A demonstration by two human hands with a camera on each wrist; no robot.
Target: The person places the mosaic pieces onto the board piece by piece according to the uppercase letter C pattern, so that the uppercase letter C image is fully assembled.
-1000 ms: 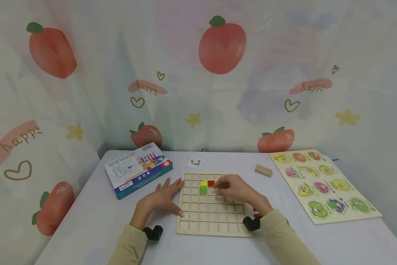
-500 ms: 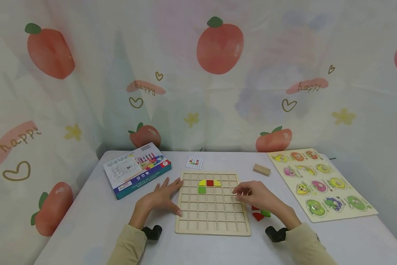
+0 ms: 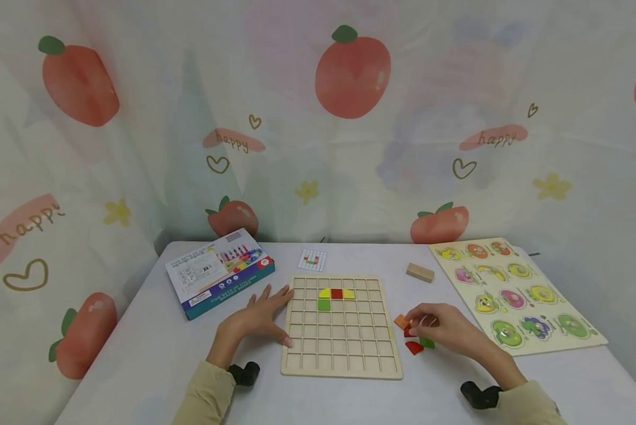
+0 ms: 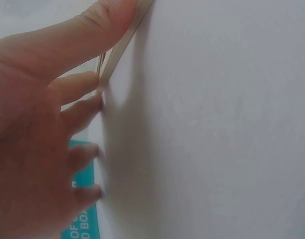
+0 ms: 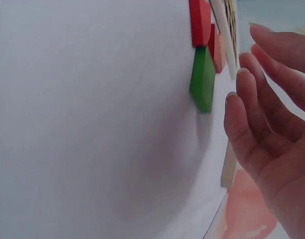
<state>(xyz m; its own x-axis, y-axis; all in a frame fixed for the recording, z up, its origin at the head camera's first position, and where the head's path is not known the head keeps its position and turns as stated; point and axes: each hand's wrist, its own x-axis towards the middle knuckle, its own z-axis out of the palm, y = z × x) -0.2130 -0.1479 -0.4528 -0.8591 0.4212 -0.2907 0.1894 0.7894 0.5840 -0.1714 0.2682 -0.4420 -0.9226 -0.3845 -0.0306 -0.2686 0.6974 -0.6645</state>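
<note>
In the head view, the left hand (image 3: pixel 259 316) lies spread at the left edge of the grid board (image 3: pixel 344 348), where two yellow pieces (image 3: pixel 348 294), a red square (image 3: pixel 337 294) and a green square (image 3: pixel 324 304) sit in cells. The right hand (image 3: pixel 445 327) is by the loose orange piece (image 3: pixel 401 321), red pieces (image 3: pixel 415 348) and green piece (image 3: pixel 427 342) beside the board; one careless fingertip could scatter that cluster.

In the left wrist view, the thumb meets the board's edge (a thin strip from here); too hard a sideways push might slide it and jolt the set pieces.

In the right wrist view, the fingers are loosely bent, with nothing visibly pinched; the pieces lie so close that lifting one could drag its neighbour
</note>
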